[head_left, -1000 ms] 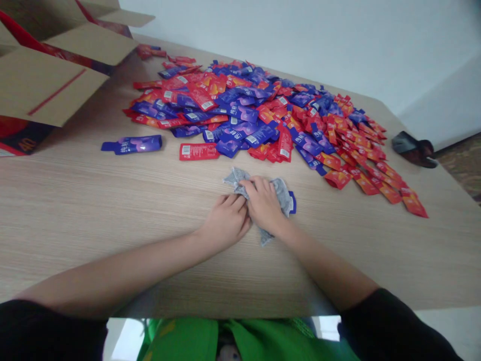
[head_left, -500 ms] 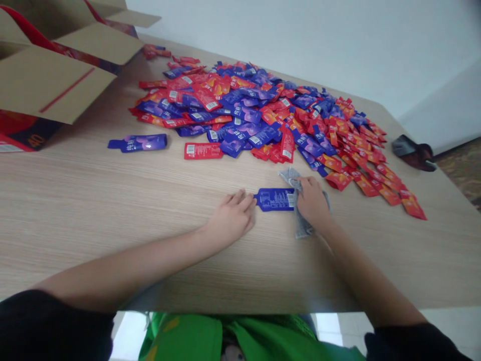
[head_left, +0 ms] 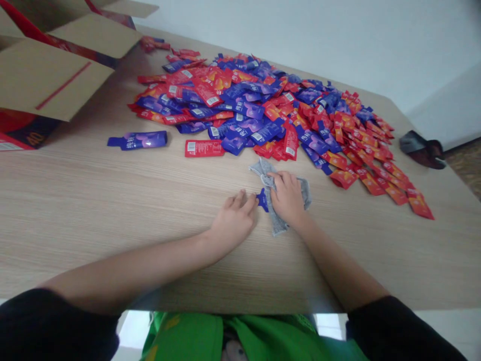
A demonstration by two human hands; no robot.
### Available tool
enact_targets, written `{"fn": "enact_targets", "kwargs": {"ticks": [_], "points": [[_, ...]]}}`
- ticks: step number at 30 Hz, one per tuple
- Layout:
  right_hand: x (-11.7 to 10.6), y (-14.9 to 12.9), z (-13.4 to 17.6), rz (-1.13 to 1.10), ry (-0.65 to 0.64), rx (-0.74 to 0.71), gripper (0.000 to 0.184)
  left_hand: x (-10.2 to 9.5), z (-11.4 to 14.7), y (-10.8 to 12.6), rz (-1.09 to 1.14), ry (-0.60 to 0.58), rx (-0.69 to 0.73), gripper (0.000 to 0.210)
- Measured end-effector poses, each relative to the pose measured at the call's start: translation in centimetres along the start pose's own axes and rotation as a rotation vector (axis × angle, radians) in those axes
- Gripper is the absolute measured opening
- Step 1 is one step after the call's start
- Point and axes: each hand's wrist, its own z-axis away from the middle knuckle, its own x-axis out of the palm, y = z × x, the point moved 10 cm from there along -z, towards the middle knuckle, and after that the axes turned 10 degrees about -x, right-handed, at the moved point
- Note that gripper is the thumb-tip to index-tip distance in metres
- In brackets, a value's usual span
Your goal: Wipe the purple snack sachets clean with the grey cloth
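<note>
A blue pouch (head_left: pixel 263 200) lies flat on the table, mostly hidden under a grey cloth (head_left: pixel 278 224). My left hand (head_left: pixel 233 219) presses its fingertips on the pouch's narrow neck end at the left. Over the pouch's body, my right hand (head_left: pixel 288 197) is closed on the bunched cloth and rests it on the pouch. Only the neck and shoulder of the pouch show between my two hands.
Beyond my hands spreads a heap of red and blue pouches (head_left: pixel 240 113). A single blue pouch (head_left: pixel 145 140) and a red pouch (head_left: pixel 205 148) lie in front of it. Open cardboard boxes (head_left: pixel 71 75) stand at the left, dark glasses (head_left: pixel 423 149) at the right edge.
My right hand has slid the cloth leftward along the blue pouch, covering its printed panel and barcode. My left hand has stayed at the neck end.
</note>
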Motion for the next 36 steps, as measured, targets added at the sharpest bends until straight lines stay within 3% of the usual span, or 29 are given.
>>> {"fn": "enact_targets", "kwargs": {"ticks": [5,10,14,16,31,36], "points": [[-1.5,2.6,1.3,-0.019,0.061,0.092,0.046,0.2,0.0,0.1,-0.008,-0.016,0.004,0.041],[-3.4,0.3,-0.5,-0.167,0.221,0.056,0.052,0.2,0.0,0.1,0.0,0.009,-0.017,0.042],[-1.0,-3.3,-2.3,-0.146,0.053,-0.104,0.043,0.0,0.0,0.0,0.028,0.01,-0.038,0.04],[0.2,-3.5,-2.2,-0.097,-0.014,-0.126,0.039,-0.2,-0.1,-0.2,0.039,0.012,-0.051,0.04],[-1.4,3.7,2.3,0.059,0.063,0.087,0.043,0.1,-0.4,0.2,0.0,0.0,-0.027,0.042],[-3.6,3.6,1.0,-0.093,0.233,0.099,0.044,0.1,-0.4,0.3,-0.021,0.002,-0.023,0.042]]}}
